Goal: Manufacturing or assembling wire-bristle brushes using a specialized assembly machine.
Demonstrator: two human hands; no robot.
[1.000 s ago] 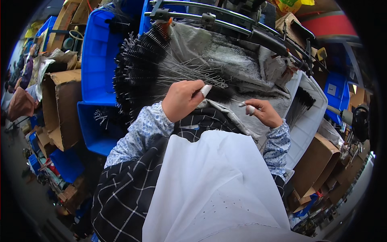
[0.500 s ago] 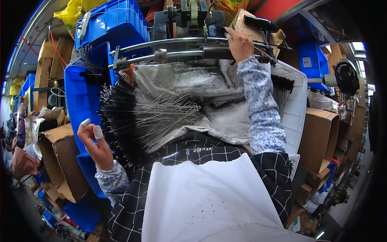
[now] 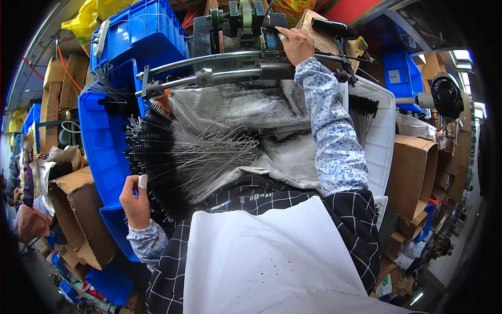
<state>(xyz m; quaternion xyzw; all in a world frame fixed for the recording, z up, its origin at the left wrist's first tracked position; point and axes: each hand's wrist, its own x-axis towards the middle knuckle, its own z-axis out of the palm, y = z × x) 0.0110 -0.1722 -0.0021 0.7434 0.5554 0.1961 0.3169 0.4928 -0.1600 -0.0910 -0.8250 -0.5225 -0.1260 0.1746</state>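
A fanned pile of twisted-wire brushes (image 3: pixel 157 149) lies across my lap, black bristles to the left and looped wire stems to the right. My left hand (image 3: pixel 135 205) is at the pile's lower left edge, its thumb and fingers drawn together beside the bristle tips. Whatever is between those fingers is hidden. Beyond the metal bars, my right hand (image 3: pixel 297 46) has its fingers closed on a small black-bristled brush (image 3: pixel 270 34), close to the machine (image 3: pixel 244 23). Both hands have white coverings on some fingertips.
Curved metal bars (image 3: pixel 209 76) cross in front of the machine. A blue bin (image 3: pixel 99 152) stands left of my lap, and a white bin (image 3: pixel 380 131) with more brushes stands right. Cardboard boxes (image 3: pixel 78 220) flank both sides. A black fan (image 3: pixel 447 97) is at far right.
My left hand has moved down and right to the edge of the brush pile, and its spread fingers have closed. My right hand has shifted left and farther away with the brush, toward the machine.
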